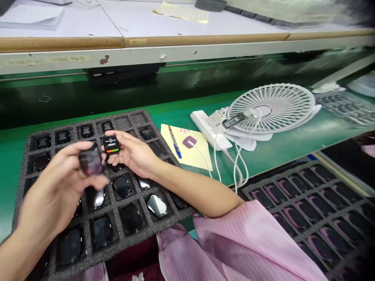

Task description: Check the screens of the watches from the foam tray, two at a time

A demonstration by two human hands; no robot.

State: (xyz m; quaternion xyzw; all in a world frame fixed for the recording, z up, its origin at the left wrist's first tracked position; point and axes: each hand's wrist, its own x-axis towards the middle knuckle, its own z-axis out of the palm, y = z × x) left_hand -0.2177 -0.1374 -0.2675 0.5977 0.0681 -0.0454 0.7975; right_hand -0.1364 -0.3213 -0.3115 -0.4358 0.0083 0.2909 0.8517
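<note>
My left hand (63,181) is closed on a dark smartwatch body (91,160), blurred by motion, above the left part of a grey foam tray (114,251). Between the thumb and fingers of my right hand (134,152) is a second smartwatch body (111,144), its lit screen showing white text and an orange and green bar. Both hands hover over the tray, whose square pockets hold several more watch bodies. Along its far row, a few watches (63,136) show white text on their screens. The nearer ones, such as this watch (102,231), look dark.
Right of the tray, a yellow paper (187,154) bears a blue pen (175,142) and a purple charger pad (190,141) with a white cable. Beyond are a white power strip (209,130) and fan (272,107). Another tray (310,207) of watches lies lower right. A shelf (175,39) crosses behind.
</note>
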